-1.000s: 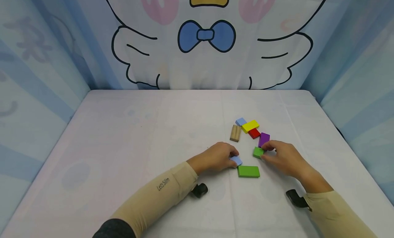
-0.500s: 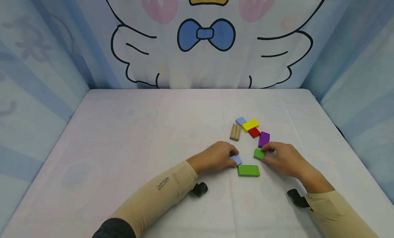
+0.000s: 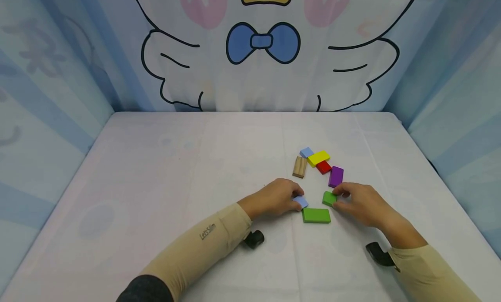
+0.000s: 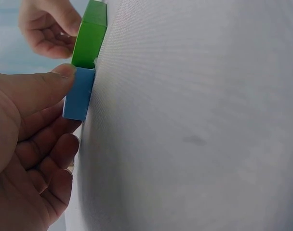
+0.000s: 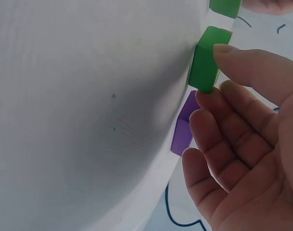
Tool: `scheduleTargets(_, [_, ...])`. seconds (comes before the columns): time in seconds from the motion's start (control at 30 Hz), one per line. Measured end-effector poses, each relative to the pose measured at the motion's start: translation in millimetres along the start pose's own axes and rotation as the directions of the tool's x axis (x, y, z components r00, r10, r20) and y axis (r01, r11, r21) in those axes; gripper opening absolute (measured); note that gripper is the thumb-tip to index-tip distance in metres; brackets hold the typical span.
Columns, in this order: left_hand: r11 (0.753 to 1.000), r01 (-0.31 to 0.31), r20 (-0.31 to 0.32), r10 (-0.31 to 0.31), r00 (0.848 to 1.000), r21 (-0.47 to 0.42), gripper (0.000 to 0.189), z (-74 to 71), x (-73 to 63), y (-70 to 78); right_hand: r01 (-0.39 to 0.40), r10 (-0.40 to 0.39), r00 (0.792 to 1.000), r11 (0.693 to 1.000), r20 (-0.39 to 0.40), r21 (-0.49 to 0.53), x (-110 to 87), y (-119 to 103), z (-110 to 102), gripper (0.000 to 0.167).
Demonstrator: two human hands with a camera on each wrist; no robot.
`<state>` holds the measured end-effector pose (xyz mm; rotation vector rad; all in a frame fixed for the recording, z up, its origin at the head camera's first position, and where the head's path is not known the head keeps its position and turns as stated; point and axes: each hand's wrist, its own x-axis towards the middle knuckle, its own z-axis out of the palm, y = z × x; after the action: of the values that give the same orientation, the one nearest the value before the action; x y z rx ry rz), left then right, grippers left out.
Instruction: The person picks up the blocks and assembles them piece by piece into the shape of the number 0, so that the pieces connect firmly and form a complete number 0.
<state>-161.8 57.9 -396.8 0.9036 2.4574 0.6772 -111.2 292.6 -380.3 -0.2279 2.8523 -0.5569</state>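
Observation:
In the head view my left hand pinches a light blue block between thumb and fingers. That blue block touches the end of a long green block, as the left wrist view shows. My right hand grips a small green block, its thumb on one side and a fingertip at the end in the right wrist view. Just beyond the small green block lies a purple block, apart from it. All these blocks lie on the white tablecloth.
Farther back, a red block, a yellow block, another light blue block and a wood-grain block continue the curved arrangement. A curtain with a printed bow tie hangs behind the white table.
My right hand has drawn the small green block toward me, opening a gap from the purple block and nearing the long green one. The left hand stays in place.

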Motion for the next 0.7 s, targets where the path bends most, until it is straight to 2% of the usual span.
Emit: scheduleTargets(0.7, [1.0, 0.004, 0.003, -0.004, 1.0, 0.006, 0.039, -0.8, 0.8, 0.8, 0.028, -0.028, 1.0, 1.0, 0.008, -0.008, -7.1, -3.9, 1.4, 0.028])
